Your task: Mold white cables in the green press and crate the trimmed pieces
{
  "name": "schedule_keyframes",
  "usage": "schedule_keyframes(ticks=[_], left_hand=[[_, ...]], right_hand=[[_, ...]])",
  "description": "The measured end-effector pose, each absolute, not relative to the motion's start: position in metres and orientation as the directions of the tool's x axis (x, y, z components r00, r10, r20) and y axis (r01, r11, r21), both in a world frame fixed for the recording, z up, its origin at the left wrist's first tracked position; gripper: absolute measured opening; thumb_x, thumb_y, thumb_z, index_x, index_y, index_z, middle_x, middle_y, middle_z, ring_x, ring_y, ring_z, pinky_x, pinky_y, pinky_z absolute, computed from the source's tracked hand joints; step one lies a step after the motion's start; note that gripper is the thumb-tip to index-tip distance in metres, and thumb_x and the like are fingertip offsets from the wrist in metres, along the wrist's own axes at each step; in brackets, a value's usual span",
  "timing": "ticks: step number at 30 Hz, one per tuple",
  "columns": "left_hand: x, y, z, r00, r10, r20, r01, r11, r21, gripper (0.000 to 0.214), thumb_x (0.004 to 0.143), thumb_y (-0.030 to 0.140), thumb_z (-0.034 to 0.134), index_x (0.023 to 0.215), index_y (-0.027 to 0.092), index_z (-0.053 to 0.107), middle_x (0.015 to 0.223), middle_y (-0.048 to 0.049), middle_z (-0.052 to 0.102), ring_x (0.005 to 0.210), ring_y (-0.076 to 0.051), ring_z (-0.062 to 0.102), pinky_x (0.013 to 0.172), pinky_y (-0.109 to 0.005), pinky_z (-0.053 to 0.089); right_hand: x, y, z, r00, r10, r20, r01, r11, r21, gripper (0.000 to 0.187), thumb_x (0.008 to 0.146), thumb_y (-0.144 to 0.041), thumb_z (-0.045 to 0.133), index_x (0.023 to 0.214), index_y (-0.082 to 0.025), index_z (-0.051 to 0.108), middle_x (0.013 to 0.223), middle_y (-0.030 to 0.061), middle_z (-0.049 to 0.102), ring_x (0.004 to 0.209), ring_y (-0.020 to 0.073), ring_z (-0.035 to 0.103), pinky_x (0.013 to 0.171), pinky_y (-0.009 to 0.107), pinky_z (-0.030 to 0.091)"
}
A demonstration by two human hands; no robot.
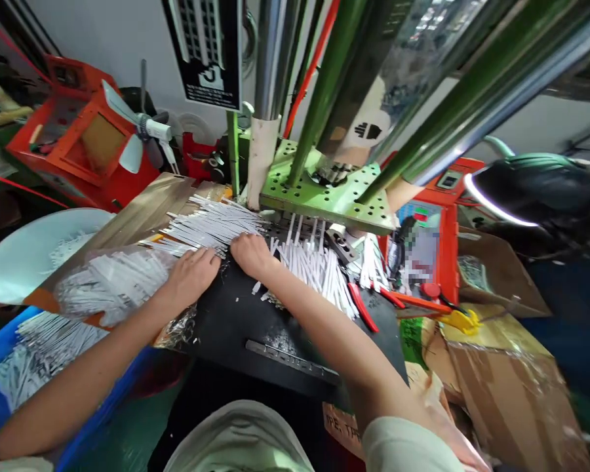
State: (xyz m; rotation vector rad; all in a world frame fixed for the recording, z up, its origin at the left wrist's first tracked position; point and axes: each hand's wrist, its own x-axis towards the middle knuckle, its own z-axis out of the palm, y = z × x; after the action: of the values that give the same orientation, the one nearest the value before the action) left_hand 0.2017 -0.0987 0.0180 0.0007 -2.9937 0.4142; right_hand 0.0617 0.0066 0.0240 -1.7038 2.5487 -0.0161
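Observation:
My left hand (191, 275) lies on the near end of a spread pile of thin white sticks (211, 226) on a brown board, its fingers curled down over them. Beside it, my right hand (252, 254) rests knuckles-up on the black work plate (236, 321), its fingertips tucked into the same pile; what they pinch is hidden. More white sticks (319, 269) fan out to the right of that hand, under the green perforated machine plate (324, 190). A clear bag of white sticks (111, 282) sits just left of my left hand.
A blue bin (10, 380) holding more sticks is at lower left, a pale round basin (24, 252) above it. Red-handled cutters (364, 308) lie on the plate's right side. A small fan (145, 131), red machines, green columns and cardboard boxes (501, 373) surround the bench.

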Motion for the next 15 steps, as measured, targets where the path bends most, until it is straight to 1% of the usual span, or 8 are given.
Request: schedule_keyframes(ticks=[3, 6, 7, 8, 9, 11, 13, 15], left_hand=[[0.201, -0.100, 0.018, -0.989, 0.062, 0.136, 0.021, 0.959, -0.282, 0.027, 0.089, 0.001, 0.039, 0.090, 0.012, 0.063, 0.092, -0.0151, 0.062, 0.091, -0.032, 0.059, 0.079, -0.043, 0.041], [0.200, -0.101, 0.017, -0.981, 0.112, 0.158, 0.065, 0.958, -0.280, 0.029, 0.091, 0.003, 0.035, 0.092, 0.013, 0.062, 0.093, -0.0151, 0.063, 0.092, -0.032, 0.059, 0.080, -0.045, 0.039], [0.199, -0.100, 0.016, -0.977, 0.123, 0.174, 0.078, 0.966, -0.246, 0.028, 0.092, 0.005, 0.035, 0.093, 0.014, 0.061, 0.093, -0.0146, 0.064, 0.093, -0.032, 0.060, 0.081, -0.045, 0.039], [0.197, -0.098, 0.014, -0.973, 0.129, 0.191, 0.094, 0.979, -0.182, 0.027, 0.094, 0.007, 0.035, 0.092, 0.015, 0.060, 0.092, -0.0134, 0.066, 0.092, -0.031, 0.061, 0.082, -0.044, 0.039], [0.196, -0.095, 0.013, -0.968, 0.133, 0.210, 0.117, 0.989, -0.089, 0.025, 0.095, 0.010, 0.035, 0.091, 0.016, 0.059, 0.090, -0.0114, 0.067, 0.089, -0.029, 0.062, 0.083, -0.043, 0.038], [0.192, -0.084, 0.013, -0.959, 0.155, 0.235, 0.190, 0.973, 0.134, 0.024, 0.099, 0.020, 0.035, 0.090, 0.019, 0.057, 0.085, -0.0065, 0.066, 0.081, -0.023, 0.062, 0.083, -0.038, 0.039], [0.188, -0.069, 0.021, -0.948, 0.197, 0.251, 0.274, 0.905, 0.325, 0.027, 0.102, 0.028, 0.035, 0.089, 0.020, 0.058, 0.082, -0.0027, 0.064, 0.075, -0.018, 0.061, 0.077, -0.031, 0.041], [0.186, -0.053, 0.033, -0.933, 0.210, 0.294, 0.330, 0.825, 0.459, 0.028, 0.102, 0.034, 0.040, 0.089, 0.020, 0.061, 0.084, -0.0014, 0.062, 0.075, -0.015, 0.060, 0.071, -0.025, 0.042]], right_hand=[[0.071, 0.034, 0.030, -0.364, -0.931, -0.038, -0.931, 0.365, -0.029, 0.029, 0.097, -0.008, 0.039, 0.105, -0.005, 0.066, 0.104, 0.0213, 0.066, 0.098, 0.0271, 0.064, 0.080, 0.037, 0.049], [0.084, 0.088, 0.035, -0.402, -0.915, -0.010, -0.915, 0.402, -0.001, 0.024, 0.095, -0.007, 0.041, 0.098, -0.009, 0.065, 0.099, 0.0174, 0.065, 0.092, 0.0273, 0.063, 0.077, 0.036, 0.047], [0.090, 0.111, 0.035, -0.431, -0.902, 0.004, -0.902, 0.431, -0.009, 0.021, 0.093, -0.006, 0.044, 0.096, -0.011, 0.064, 0.096, 0.0152, 0.064, 0.088, 0.0259, 0.062, 0.073, 0.035, 0.045], [0.096, 0.134, 0.034, -0.469, -0.883, 0.025, -0.883, 0.468, -0.035, 0.019, 0.092, -0.006, 0.046, 0.094, -0.013, 0.063, 0.092, 0.0125, 0.064, 0.082, 0.0236, 0.062, 0.070, 0.032, 0.044], [0.103, 0.158, 0.030, -0.514, -0.856, 0.055, -0.857, 0.508, -0.087, 0.016, 0.092, -0.007, 0.047, 0.092, -0.015, 0.062, 0.087, 0.0095, 0.063, 0.076, 0.0210, 0.061, 0.067, 0.030, 0.043], [0.121, 0.202, 0.020, -0.604, -0.786, 0.132, -0.785, 0.558, -0.268, 0.014, 0.096, -0.011, 0.048, 0.091, -0.017, 0.060, 0.081, 0.0048, 0.063, 0.069, 0.0169, 0.059, 0.062, 0.026, 0.042], [0.140, 0.236, 0.007, -0.690, -0.689, 0.222, -0.690, 0.533, -0.490, 0.011, 0.098, -0.016, 0.049, 0.094, -0.019, 0.060, 0.082, 0.0029, 0.066, 0.071, 0.0150, 0.062, 0.064, 0.024, 0.045], [0.159, 0.258, -0.005, -0.753, -0.593, 0.286, -0.607, 0.455, -0.652, 0.010, 0.098, -0.017, 0.052, 0.099, -0.020, 0.061, 0.089, 0.0034, 0.070, 0.080, 0.0149, 0.067, 0.073, 0.024, 0.051]])
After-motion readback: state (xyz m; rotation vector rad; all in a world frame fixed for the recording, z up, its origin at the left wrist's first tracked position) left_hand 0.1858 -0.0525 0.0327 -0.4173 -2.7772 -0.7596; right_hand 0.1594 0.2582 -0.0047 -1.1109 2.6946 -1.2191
